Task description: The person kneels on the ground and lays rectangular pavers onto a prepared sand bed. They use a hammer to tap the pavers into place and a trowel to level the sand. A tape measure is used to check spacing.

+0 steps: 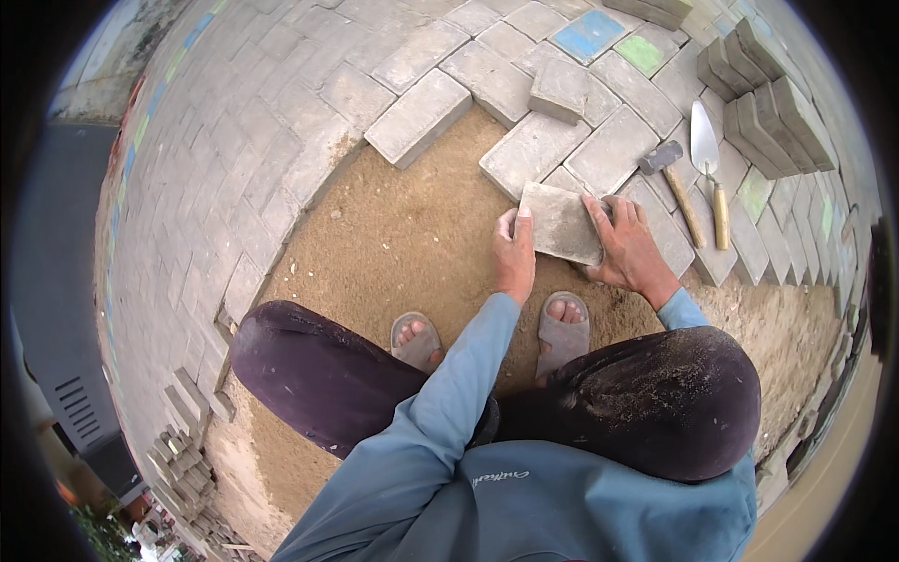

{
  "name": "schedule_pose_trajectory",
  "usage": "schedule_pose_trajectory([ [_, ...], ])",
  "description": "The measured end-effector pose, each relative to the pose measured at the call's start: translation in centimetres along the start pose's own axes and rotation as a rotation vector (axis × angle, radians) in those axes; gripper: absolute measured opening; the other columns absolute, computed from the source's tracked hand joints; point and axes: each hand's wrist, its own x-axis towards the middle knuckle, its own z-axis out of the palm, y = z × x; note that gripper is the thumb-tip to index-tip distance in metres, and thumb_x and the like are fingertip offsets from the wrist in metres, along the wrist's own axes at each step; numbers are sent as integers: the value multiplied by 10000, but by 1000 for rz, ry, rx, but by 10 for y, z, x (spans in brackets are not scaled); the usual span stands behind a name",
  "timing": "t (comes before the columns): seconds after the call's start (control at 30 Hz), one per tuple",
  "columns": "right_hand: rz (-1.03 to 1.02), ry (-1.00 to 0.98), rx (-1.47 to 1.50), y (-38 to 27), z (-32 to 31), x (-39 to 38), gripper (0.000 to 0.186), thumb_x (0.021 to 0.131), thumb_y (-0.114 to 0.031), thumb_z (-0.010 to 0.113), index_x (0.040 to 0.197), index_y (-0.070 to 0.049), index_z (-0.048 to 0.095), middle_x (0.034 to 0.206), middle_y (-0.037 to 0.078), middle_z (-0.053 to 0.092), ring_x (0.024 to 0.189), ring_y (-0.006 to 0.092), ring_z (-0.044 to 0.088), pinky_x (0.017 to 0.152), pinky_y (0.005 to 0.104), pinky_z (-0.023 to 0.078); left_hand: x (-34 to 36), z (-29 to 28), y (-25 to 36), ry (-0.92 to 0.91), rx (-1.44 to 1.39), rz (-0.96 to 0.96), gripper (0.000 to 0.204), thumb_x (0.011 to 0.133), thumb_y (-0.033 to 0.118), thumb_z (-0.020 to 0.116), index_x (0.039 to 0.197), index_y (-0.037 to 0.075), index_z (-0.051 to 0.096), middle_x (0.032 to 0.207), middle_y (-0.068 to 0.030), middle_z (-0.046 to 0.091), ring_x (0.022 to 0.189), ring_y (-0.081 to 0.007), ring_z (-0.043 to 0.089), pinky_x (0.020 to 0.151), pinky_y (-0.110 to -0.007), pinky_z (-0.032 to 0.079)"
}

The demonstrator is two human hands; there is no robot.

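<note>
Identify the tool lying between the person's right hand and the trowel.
In the head view, a hammer lies on the laid paving blocks between the right hand and the trowel.

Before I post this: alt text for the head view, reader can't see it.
A person's left hand and right hand hold a grey paving block at the edge of a bare sandy patch. Laid pavers border the sand; to the right, a hammer and a trowel lie on them near stacked blocks.
</note>
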Motion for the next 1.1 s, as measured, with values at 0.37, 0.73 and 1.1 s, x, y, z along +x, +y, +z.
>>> schedule_pose_trajectory([
  [0.37, 84, 292, 84, -109, 84, 42, 973, 651, -445, 872, 1478, -92, 501, 1190, 265, 487, 1038, 384, 480, 937, 516, 395, 69, -84, 15, 295, -19, 86, 289, 1042, 285, 577, 891, 44, 632, 830, -4, 631, 753, -94, 543, 701, -295, 455],
  [0.73, -25, 460, 32, -104, 121, 60, 392, 874, -232, 721, 1226, -77, 648, 1164, 122, 572, 1243, 352, 516, 1023, 532, 415, 113, -57, -8, 328, 36, 188, 263, 976, 214, 694, 820, 12, 630, 767, -1, 604, 734, -94, 501, 668, -292, 431],
  [1.1, 812, -236, 1142, -73, 96, -38, 458, 1055, -446, 546, 1078, 8, 598, 811, 113, 689, 674, 206, 657, 666, 370, 523, 109, -52, -2, 366, -24, 109, 281, 982, 201, 704, 774, 38, 608, 714, 33, 531, 667, -79, 434, 603, -284, 357],
])
